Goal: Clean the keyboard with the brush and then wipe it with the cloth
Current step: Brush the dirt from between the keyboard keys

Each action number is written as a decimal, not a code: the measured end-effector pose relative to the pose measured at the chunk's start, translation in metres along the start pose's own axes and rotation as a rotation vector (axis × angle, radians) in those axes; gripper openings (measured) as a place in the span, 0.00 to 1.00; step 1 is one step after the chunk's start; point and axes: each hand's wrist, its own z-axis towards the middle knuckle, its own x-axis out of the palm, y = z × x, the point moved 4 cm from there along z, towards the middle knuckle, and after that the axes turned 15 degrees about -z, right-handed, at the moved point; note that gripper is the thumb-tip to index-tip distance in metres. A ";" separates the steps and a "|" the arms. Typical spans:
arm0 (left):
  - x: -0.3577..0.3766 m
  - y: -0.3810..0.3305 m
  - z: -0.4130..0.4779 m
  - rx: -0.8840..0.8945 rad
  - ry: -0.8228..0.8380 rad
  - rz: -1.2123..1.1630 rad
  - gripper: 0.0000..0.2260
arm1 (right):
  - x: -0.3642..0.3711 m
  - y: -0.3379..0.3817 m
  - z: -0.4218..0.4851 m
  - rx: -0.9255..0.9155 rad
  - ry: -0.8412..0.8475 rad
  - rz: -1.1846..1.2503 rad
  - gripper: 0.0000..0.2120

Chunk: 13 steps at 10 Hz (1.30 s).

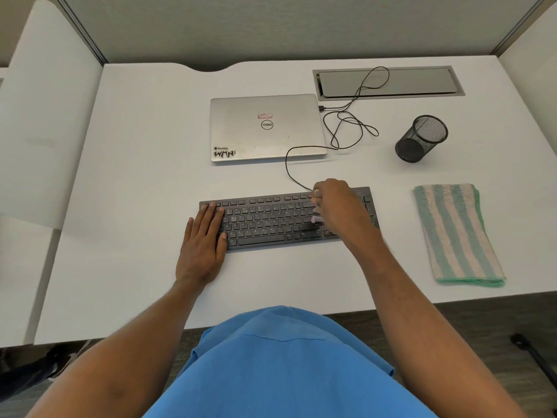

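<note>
head view: left hand (pixel 205 240) lies flat, fingers straight, on the keyboard (pixel 271 220), which runs left-right; right hand (pixel 339 206) fists a brush (pixel 317 211), bristles down.

Quick count on the bench (pixel 150 176): one keyboard (pixel 265 218), one laptop (pixel 265 128), one cable (pixel 286 162), one mesh cup (pixel 422 138), one cloth (pixel 455 233), one hatch (pixel 388 82). One brush (pixel 317 218), mostly hidden. Two hands: left hand (pixel 205 245), right hand (pixel 334 206).

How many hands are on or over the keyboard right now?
2. The left hand lies flat on the left end of the keyboard; the right hand grips the brush over its right half. None looks hidden.
</note>
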 end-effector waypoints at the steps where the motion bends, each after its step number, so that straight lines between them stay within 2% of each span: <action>1: 0.001 -0.001 0.000 0.000 0.001 0.000 0.28 | 0.003 0.007 0.000 -0.053 -0.001 0.040 0.09; 2: 0.000 -0.001 0.000 -0.002 0.001 0.003 0.28 | 0.006 0.012 -0.001 -0.093 0.016 0.078 0.11; 4: 0.000 0.000 0.000 -0.007 0.002 0.000 0.28 | -0.003 -0.002 -0.006 0.024 0.082 0.173 0.08; 6: 0.000 0.000 0.001 -0.001 -0.003 -0.001 0.27 | 0.001 0.000 0.000 0.017 0.010 0.077 0.08; 8: 0.000 0.000 0.000 -0.005 0.001 0.004 0.28 | 0.002 0.009 -0.007 -0.028 0.069 0.188 0.08; 9: 0.000 0.000 0.000 -0.008 0.003 0.002 0.28 | 0.006 -0.001 -0.003 0.003 0.039 0.153 0.08; 11: 0.000 0.000 0.000 -0.005 0.002 0.005 0.28 | -0.001 -0.012 0.003 0.050 0.015 0.234 0.11; 13: 0.001 0.000 0.000 -0.003 0.001 0.005 0.28 | -0.003 0.008 -0.005 0.051 0.067 0.321 0.09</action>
